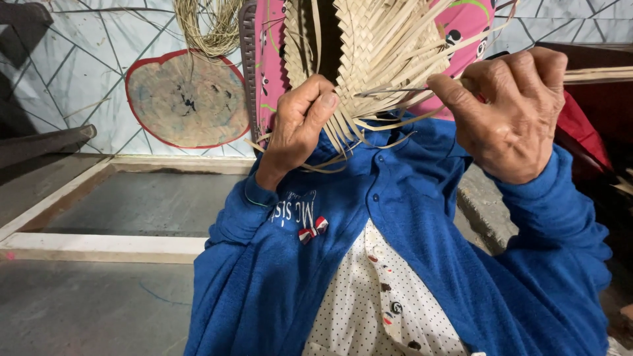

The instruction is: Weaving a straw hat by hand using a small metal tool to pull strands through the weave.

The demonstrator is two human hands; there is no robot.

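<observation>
A half-woven piece of pale straw strips (382,46) is held up close in front of me, its loose ends fanning downward. My left hand (297,125) grips its lower left edge, thumb pressed on the strips. My right hand (514,112) is at its right side, with thumb and fingers pinched on one loose strip (395,90) that runs across the weave. Both arms are in blue cardigan sleeves (395,217) over a dotted white garment.
Pink patterned cloth (270,79) lies behind the weave. On the pale tiled floor lies a round flat mat with a red border (188,99), with a bundle of straw fibres (211,26) above it. A pale raised ledge (99,245) crosses grey concrete. Red cloth (583,132) is at right.
</observation>
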